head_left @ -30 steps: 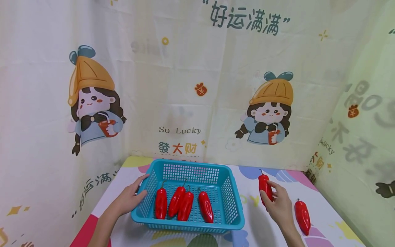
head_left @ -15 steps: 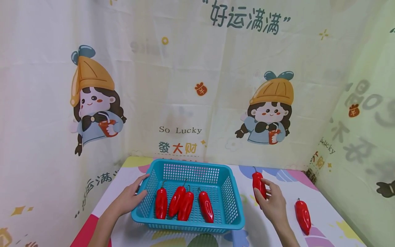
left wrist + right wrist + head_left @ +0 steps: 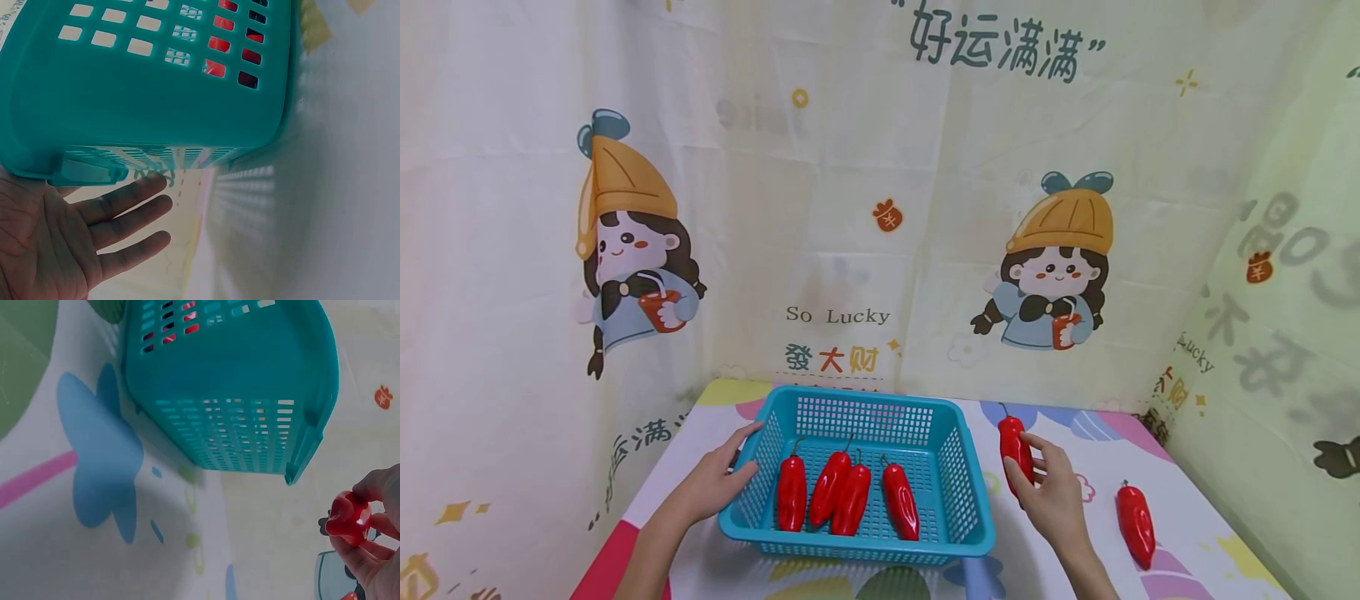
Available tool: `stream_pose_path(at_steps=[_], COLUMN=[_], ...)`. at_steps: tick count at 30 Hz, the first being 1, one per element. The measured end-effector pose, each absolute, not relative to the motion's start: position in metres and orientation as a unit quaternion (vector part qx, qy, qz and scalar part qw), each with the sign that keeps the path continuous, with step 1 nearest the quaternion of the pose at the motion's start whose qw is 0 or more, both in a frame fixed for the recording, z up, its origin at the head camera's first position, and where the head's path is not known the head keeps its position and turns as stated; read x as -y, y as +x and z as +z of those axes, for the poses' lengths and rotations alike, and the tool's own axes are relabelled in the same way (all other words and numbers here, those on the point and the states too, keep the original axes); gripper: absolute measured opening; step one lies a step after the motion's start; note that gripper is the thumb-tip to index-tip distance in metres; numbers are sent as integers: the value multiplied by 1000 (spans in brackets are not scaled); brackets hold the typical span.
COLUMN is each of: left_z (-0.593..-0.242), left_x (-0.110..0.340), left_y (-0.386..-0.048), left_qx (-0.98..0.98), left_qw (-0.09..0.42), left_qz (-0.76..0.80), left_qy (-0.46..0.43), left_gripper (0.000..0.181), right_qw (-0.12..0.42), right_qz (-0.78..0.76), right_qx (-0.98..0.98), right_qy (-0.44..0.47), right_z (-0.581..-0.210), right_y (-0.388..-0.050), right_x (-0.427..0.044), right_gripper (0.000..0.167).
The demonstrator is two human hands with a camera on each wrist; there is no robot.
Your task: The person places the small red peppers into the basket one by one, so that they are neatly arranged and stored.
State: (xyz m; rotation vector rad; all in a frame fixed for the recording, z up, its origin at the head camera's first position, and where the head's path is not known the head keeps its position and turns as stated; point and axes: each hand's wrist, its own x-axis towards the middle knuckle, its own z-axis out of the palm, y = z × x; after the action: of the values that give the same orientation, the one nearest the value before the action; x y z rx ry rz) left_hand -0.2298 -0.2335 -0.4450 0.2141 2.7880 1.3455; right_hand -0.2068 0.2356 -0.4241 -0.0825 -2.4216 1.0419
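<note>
In the head view, my right hand (image 3: 1054,493) pinches a red chili pepper (image 3: 1013,443) between thumb and fingers, above the table and just right of the blue plastic basket (image 3: 853,546). The pepper's thin stem points up and away. From the right wrist, the held pepper (image 3: 350,519) appears tip-first, apart from the basket wall. My left hand (image 3: 718,479) touches the basket's left rim. Its fingers are straight in the left wrist view, beside the basket's outer wall (image 3: 150,112). Several red chili peppers lie inside the basket, one of them a pepper (image 3: 900,502) on the right.
Another red chili pepper (image 3: 1136,527) lies on the table, right of my right forearm. A patterned cloth covers the table (image 3: 715,575). Printed curtains (image 3: 925,275) enclose the back and both sides.
My right hand has moved left with the chili pepper, closer to the basket's right side. The left hand, the basket and the other peppers have stayed where they were.
</note>
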Motion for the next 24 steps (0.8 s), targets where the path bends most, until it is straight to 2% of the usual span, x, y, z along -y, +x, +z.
stream_pose_path(at_steps=[24], left_z=[-446], left_x=[234], left_y=[-229], left_qx=[-896], left_qw=[17], left_qz=[437], left_qy=[69], left_gripper=[76], right_qw=[228], right_qz=[417], right_qx=[880], right_qy=[5], right_z=[-413], right_y=[-200], right_x=[-197], right_gripper=[68])
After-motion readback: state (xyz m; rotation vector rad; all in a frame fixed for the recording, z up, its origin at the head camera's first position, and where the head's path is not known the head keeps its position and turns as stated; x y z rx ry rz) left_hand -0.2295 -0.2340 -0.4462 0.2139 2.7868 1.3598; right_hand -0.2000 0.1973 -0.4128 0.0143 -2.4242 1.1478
